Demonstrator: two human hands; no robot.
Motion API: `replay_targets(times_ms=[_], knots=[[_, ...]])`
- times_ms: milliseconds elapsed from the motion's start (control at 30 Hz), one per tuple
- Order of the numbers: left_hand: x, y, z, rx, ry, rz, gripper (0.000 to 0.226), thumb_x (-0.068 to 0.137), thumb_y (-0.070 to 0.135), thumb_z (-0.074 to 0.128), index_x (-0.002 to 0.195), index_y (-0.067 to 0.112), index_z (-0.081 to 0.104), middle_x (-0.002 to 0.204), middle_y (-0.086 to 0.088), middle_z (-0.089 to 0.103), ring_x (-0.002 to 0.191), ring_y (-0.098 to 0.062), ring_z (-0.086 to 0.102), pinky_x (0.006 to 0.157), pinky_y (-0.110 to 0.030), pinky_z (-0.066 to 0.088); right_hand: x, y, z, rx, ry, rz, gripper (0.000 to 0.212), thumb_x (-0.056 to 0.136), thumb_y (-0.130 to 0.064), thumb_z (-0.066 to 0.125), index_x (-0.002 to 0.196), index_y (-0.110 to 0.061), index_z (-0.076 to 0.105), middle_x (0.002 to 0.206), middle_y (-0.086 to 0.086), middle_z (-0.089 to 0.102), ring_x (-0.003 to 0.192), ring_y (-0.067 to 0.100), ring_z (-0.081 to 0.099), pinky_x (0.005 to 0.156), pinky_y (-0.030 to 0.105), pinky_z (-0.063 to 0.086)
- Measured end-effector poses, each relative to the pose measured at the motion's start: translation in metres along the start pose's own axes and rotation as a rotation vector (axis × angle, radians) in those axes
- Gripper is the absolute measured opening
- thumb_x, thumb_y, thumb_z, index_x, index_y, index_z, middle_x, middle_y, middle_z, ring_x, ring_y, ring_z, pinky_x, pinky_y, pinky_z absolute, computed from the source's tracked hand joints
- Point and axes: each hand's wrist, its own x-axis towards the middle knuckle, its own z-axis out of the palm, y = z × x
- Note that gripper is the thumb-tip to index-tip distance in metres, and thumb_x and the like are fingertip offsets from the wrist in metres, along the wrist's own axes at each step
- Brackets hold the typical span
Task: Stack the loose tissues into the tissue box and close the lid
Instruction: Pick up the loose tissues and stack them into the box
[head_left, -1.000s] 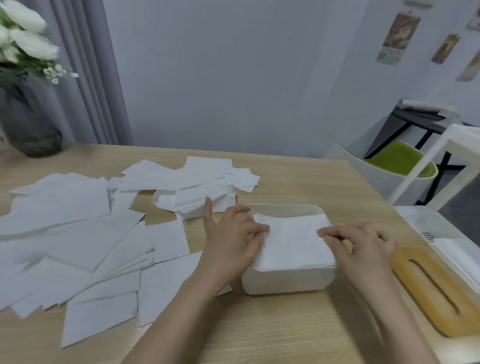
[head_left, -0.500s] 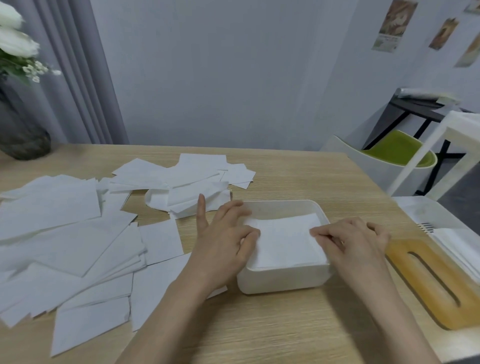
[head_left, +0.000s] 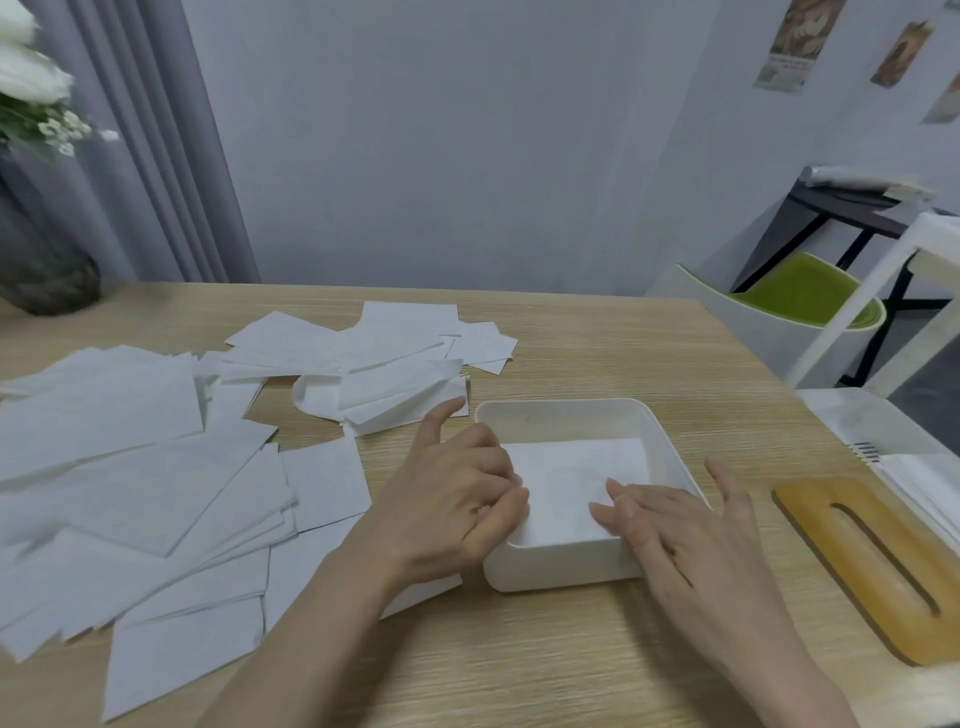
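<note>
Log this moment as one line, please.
stage: pressing tissues into box | left hand: on stack's left edge | right hand: flat on stack | tissue box: open | lid: off, on table

A pale grey wall (head_left: 467, 145) rises behind the light wooden surface (head_left: 597, 343). Grey curtains (head_left: 156, 156) hang beyond its far left corner. Past its right edge stand a green-seated chair (head_left: 800, 296) and a dark side table (head_left: 852, 208); small pictures (head_left: 795, 41) are stuck to the wall above.
</note>
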Motion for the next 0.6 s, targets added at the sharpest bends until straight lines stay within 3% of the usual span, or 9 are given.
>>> replay_targets(times_ms=[333, 533, 600], knots=[[0.006, -0.003, 0.004, 0.042, -0.041, -0.010, 0.059, 0.093, 0.037, 0.027, 0.067, 0.020, 0.077, 0.070, 0.011, 0.066, 0.086, -0.006, 0.052, 0.117, -0.032, -0.002, 0.010, -0.007, -0.004, 0.004, -0.094, 0.093, 0.070, 0.089, -0.058, 0.007, 0.093, -0.042, 0.075, 0.107, -0.028, 0.067, 0.112, -0.007, 0.054, 0.118, 0.031, -0.002], [-0.005, 0.004, 0.012, -0.099, 0.118, -0.048, 0.049, 0.097, 0.043, 0.035, 0.083, 0.024, 0.078, 0.095, 0.016, 0.069, 0.113, -0.004, 0.054, 0.115, -0.046, 0.010, 0.007, -0.012, -0.001, 0.054, -0.003, 0.127, 0.065, 0.088, -0.063, 0.017, 0.080, -0.035, 0.075, 0.104, -0.021, 0.069, 0.110, -0.003, 0.054, 0.117, 0.037, 0.007], [-0.014, 0.004, 0.014, -0.158, 0.230, -0.082, 0.039, 0.097, 0.040, 0.041, 0.097, 0.026, 0.077, 0.111, 0.012, 0.068, 0.120, -0.006, 0.052, 0.114, -0.043, 0.014, 0.006, -0.015, -0.001, 0.097, 0.082, 0.114, 0.057, 0.090, -0.060, 0.025, 0.081, -0.034, 0.075, 0.105, -0.018, 0.069, 0.110, -0.003, 0.052, 0.116, 0.038, 0.011]])
